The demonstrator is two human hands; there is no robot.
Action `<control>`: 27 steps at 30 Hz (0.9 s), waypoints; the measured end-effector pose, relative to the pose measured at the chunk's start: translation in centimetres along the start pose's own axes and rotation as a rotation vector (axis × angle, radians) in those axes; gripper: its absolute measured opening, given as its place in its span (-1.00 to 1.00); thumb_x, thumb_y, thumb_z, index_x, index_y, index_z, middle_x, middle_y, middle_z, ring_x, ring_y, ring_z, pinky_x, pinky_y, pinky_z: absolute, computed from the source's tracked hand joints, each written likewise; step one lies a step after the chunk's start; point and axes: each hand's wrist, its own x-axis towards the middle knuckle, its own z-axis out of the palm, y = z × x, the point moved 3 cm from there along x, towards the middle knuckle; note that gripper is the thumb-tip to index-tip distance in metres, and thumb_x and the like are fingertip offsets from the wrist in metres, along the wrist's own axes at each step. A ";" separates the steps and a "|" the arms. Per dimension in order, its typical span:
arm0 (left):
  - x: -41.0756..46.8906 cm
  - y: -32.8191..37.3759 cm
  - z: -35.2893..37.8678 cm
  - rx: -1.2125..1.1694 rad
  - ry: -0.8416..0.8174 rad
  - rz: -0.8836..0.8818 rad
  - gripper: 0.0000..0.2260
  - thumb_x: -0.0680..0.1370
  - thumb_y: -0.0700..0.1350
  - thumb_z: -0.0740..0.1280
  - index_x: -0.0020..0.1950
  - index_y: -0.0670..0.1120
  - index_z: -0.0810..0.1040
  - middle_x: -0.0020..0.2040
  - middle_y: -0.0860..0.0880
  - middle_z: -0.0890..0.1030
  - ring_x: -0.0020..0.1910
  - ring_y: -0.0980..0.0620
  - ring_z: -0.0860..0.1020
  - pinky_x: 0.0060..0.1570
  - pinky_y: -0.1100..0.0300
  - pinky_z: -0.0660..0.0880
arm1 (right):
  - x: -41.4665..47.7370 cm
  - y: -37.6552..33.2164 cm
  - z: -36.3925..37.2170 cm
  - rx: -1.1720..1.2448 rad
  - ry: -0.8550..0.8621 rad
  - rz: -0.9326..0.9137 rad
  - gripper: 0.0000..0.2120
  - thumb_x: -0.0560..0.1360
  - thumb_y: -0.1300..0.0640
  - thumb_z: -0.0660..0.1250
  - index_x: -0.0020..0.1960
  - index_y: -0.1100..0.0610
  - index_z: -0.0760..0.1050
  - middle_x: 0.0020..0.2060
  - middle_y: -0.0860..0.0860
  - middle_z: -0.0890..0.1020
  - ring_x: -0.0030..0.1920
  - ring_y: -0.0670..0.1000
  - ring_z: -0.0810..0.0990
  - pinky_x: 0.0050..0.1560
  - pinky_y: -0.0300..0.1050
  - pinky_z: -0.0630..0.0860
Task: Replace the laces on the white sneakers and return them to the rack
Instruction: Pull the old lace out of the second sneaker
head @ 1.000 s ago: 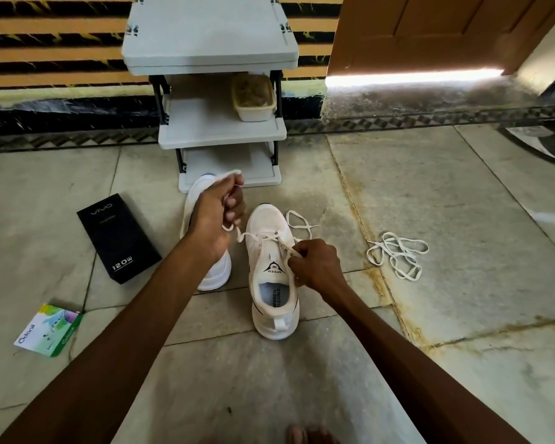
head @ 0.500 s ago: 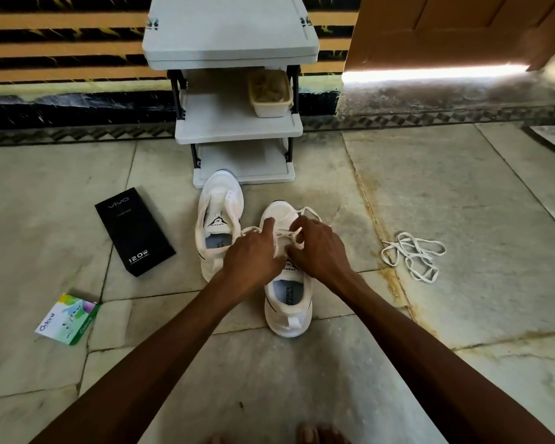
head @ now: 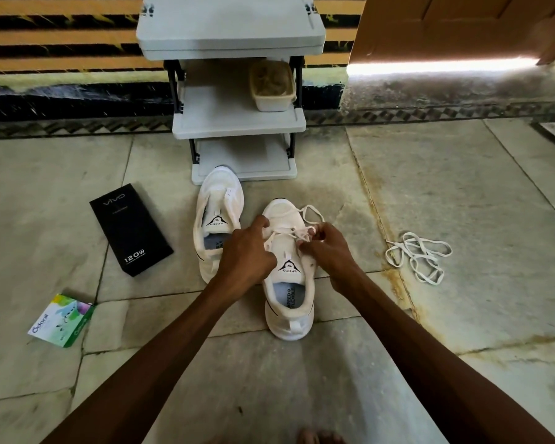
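Two white sneakers stand on the stone floor in front of a grey shoe rack [head: 237, 123]. The left sneaker [head: 218, 200] has no lace in it. The right sneaker [head: 289, 299] carries a white lace [head: 311, 216] across its eyelets, with a loop lying past its toe. My left hand [head: 244, 254] rests over the shoe's left side, fingers curled at the lace. My right hand [head: 327, 248] pinches the lace at the shoe's right eyelets. A second loose white lace [head: 417, 254] lies in a heap on the floor to the right.
A black phone box [head: 130, 229] lies left of the sneakers, and a small green-and-white packet [head: 61, 320] nearer me on the left. A beige tub [head: 273, 86] sits on the rack's middle shelf. A wooden door [head: 455, 24] is at the back right. My toes [head: 321, 437] show at the bottom edge.
My left hand came down from a raised pull on the lace to the right sneaker. Both hands have since spread apart a little over the eyelets.
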 end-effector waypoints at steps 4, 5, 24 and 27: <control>-0.1 0.3 -0.1 -0.014 0.003 -0.002 -0.46 0.44 -0.14 0.41 0.40 -0.02 0.33 0.22 -0.09 0.57 0.20 -0.15 0.50 0.03 0.12 0.40 | -0.3 -1.0 -0.2 -0.338 -0.014 -0.140 -0.84 0.42 0.14 0.43 -0.05 0.13 0.52 -0.08 0.05 0.56 -0.13 0.01 0.52 -0.18 -0.12 0.45; -0.2 0.3 -0.2 -0.018 0.007 -0.004 -0.46 0.44 -0.13 0.41 0.39 -0.02 0.33 0.22 -0.09 0.57 0.19 -0.15 0.51 0.05 0.09 0.42 | -0.3 -1.6 0.0 -0.473 0.013 -0.239 -0.79 0.41 0.10 0.44 0.01 0.12 0.54 0.00 0.05 0.53 -0.08 0.02 0.52 -0.13 -0.12 0.46; 0.3 -0.7 0.0 -0.021 -0.034 -0.023 -0.54 0.42 -0.12 0.40 0.30 0.02 0.41 0.10 -0.08 0.61 0.12 -0.14 0.53 -0.08 0.15 0.41 | 2.4 -4.8 -0.9 0.842 0.188 0.193 -0.78 0.53 0.34 0.18 -0.24 0.16 0.48 -0.32 0.07 0.55 -0.26 0.07 0.55 -0.03 0.05 0.53; 0.3 -0.7 -0.1 -0.029 -0.034 -0.027 -0.55 0.42 -0.12 0.40 0.29 0.02 0.41 0.10 -0.08 0.61 0.13 -0.14 0.53 -0.06 0.14 0.41 | 2.3 -4.8 -0.4 0.970 -0.016 0.226 -0.78 0.56 0.33 0.11 -0.20 0.15 0.42 -0.38 0.04 0.51 -0.41 -0.03 0.45 -0.22 -0.13 0.47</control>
